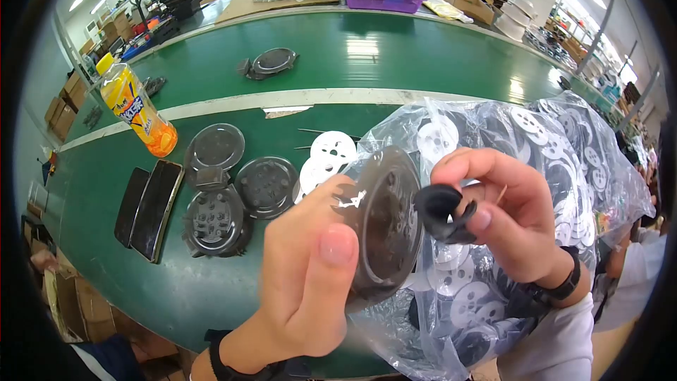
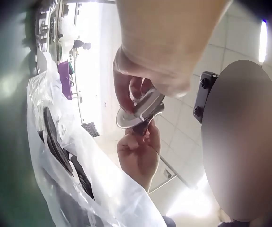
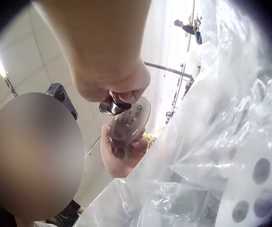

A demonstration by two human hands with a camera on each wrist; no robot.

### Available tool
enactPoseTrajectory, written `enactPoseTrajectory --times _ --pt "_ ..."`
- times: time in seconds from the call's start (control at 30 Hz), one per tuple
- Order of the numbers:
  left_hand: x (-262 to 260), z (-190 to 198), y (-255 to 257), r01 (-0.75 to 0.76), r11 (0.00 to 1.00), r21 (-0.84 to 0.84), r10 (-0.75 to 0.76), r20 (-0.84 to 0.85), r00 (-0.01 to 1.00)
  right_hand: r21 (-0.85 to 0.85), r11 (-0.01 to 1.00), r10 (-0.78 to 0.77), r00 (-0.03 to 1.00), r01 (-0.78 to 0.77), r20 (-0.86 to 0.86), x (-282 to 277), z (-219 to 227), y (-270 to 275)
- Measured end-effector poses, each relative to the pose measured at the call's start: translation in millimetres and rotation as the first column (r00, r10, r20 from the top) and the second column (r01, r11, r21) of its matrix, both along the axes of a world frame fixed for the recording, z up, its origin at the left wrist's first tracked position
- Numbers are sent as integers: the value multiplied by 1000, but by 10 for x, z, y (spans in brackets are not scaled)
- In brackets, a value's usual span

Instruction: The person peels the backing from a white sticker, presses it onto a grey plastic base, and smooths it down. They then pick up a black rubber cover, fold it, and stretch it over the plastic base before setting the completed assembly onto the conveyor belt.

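Note:
My left hand (image 1: 307,275) grips a round smoky-clear plastic housing (image 1: 390,219) by its edge, tilted nearly upright in the head view. Facing it, my right hand (image 1: 518,219) pinches a small black curved plastic part (image 1: 443,213) between thumb and fingers, close beside the housing's face. In the left wrist view the housing (image 2: 140,111) shows edge-on between both hands. The right wrist view shows its clear round face (image 3: 132,118) just below the black part (image 3: 114,106). Several white discs with holes (image 1: 333,149) lie on the table behind the left hand.
A clear plastic bag (image 1: 508,339) full of white discs fills the right side. More smoky round housings (image 1: 215,222) lie at left, beside two dark phone-like slabs (image 1: 156,212) and an orange drink bottle (image 1: 139,106). Across the green belt (image 1: 423,49) stands a purple basket (image 1: 384,3).

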State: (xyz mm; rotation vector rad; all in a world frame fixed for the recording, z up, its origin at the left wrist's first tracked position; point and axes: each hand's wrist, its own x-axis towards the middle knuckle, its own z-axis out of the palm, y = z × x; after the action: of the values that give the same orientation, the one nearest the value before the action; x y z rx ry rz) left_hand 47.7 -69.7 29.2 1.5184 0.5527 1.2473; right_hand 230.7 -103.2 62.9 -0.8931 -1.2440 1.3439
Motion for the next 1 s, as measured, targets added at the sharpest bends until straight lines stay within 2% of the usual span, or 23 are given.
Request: enactPoseTrajectory --times 0.1,0.2,0.23,0.4,0.53,0.6,0.7,0.83,0.93,1.0 --pt "35 -6 -37 35 999 -39 -32 71 997 5 1000 24 998 -24 61 -15 -16 -49" --pt "52 -78 -52 37 998 -52 -36 28 999 -23 1000 5 999 -4 32 -59 1 -49" --pt "44 -84 -63 40 997 -66 -39 22 999 26 1000 -11 999 10 37 -73 -26 -38" --pt "-60 68 -104 53 989 -138 -93 -300 950 -1 998 -58 991 58 122 -61 -63 -36" --pt "-105 98 -104 78 985 -153 -131 -376 917 27 998 -65 997 64 36 -91 -63 -44" --pt "-98 72 -95 83 990 -116 -117 -329 937 64 994 -93 990 86 103 -103 -74 -34" --pt "-104 62 -71 120 978 -168 -167 -305 937 44 997 -64 987 58 150 -52 -104 -25" --pt "-97 75 -87 103 976 -192 -161 -314 936 45 998 -59 987 53 148 -68 -103 -26" --pt "-21 -25 -12 133 981 -138 -164 -249 954 65 995 -87 974 74 210 -34 -92 -26" --pt "98 -103 28 38 999 29 -39 12 999 341 939 -200 857 31 475 20 -110 -25"
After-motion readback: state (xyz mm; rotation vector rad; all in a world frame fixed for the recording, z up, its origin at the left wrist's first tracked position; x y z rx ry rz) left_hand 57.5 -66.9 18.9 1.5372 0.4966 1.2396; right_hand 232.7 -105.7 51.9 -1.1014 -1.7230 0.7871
